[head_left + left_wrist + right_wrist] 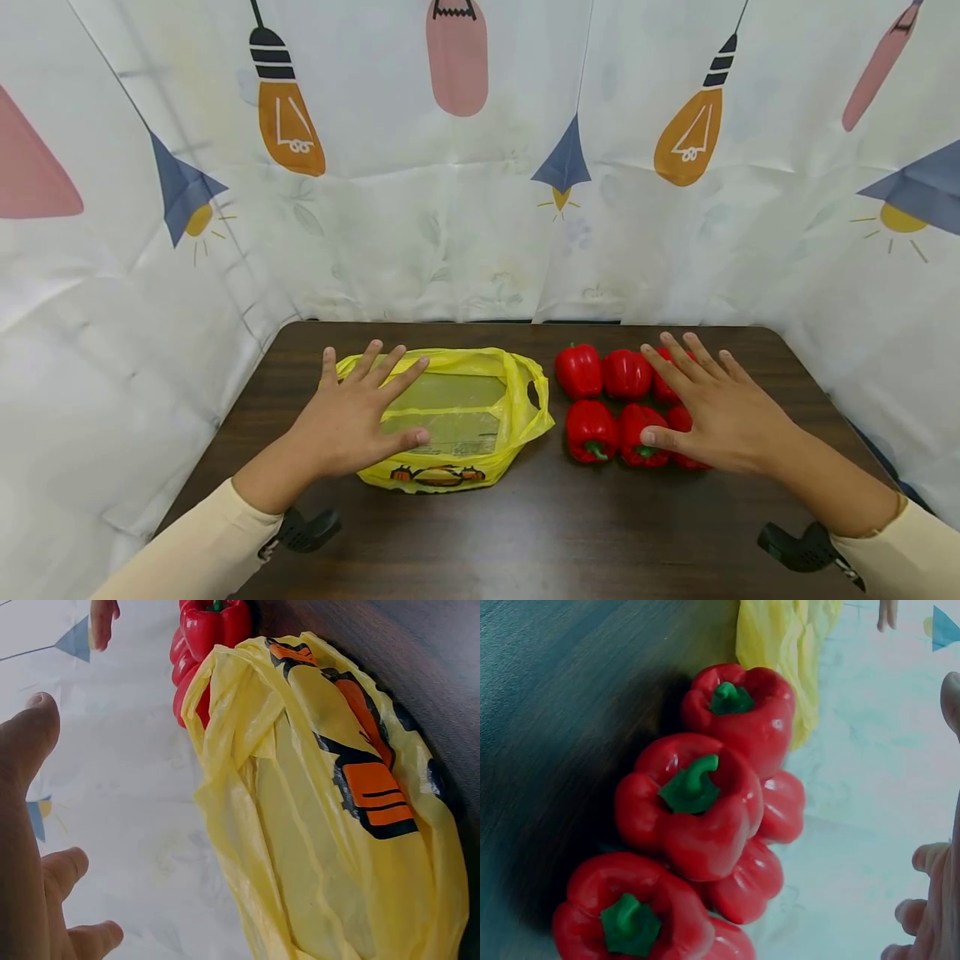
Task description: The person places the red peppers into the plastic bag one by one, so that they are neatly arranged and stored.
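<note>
My left hand [351,421] is spread, palm down, over the left part of a yellow plastic bag [517,408]. The bag lies with its mouth held wide and its inside showing; orange and black print [373,793] marks its near side. Over the right end of several red bell peppers [592,429] my right hand [723,408] hovers with fingers fanned out, hiding part of them. The peppers sit in two rows beside the bag, and green stems [694,786] show on the near ones. Neither hand holds anything.
Everything rests on a dark brown wooden table [555,533]. A white curtain [480,233] printed with bulbs and lamps hangs behind it and on both sides. Dark wrist devices [307,531] are strapped at both cuffs.
</note>
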Motion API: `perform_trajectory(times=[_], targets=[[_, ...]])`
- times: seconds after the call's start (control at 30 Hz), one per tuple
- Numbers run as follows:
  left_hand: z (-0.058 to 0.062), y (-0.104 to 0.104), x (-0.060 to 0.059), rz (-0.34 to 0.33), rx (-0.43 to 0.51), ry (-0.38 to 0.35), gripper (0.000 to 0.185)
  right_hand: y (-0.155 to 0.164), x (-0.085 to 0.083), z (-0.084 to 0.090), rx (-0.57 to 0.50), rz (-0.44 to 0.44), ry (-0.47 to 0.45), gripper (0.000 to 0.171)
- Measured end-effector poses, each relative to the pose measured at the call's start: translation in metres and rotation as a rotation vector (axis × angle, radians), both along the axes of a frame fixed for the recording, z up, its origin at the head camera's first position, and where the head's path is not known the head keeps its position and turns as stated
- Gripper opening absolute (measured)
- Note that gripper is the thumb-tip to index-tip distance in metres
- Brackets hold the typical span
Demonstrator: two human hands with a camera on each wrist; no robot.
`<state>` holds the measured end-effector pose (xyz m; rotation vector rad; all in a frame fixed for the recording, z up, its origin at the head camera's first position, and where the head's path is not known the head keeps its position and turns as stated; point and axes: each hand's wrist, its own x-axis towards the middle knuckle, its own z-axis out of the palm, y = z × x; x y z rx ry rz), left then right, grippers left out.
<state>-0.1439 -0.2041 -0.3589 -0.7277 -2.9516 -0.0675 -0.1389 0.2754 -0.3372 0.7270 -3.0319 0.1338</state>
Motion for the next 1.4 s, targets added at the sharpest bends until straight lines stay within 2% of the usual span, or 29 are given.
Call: perform_trajectory(times=[0.53,0.8,1.4], targets=[[-0.017,-0.016,0.001,0.051,0.021,-0.009,0.088,0.018,0.005,-0.011,-0.038,-0.032,-0.028,0.098],[-0.022,-0.025,0.004,0.070,0.051,-0.003,0.089,0.024,0.007,-0.017,-0.048,-0.032,-0.002,0.097],[-0.032,-0.039,0.007,0.148,0.091,-0.052,0.090,0.037,0.007,-0.025,-0.063,-0.035,0.032,0.097]])
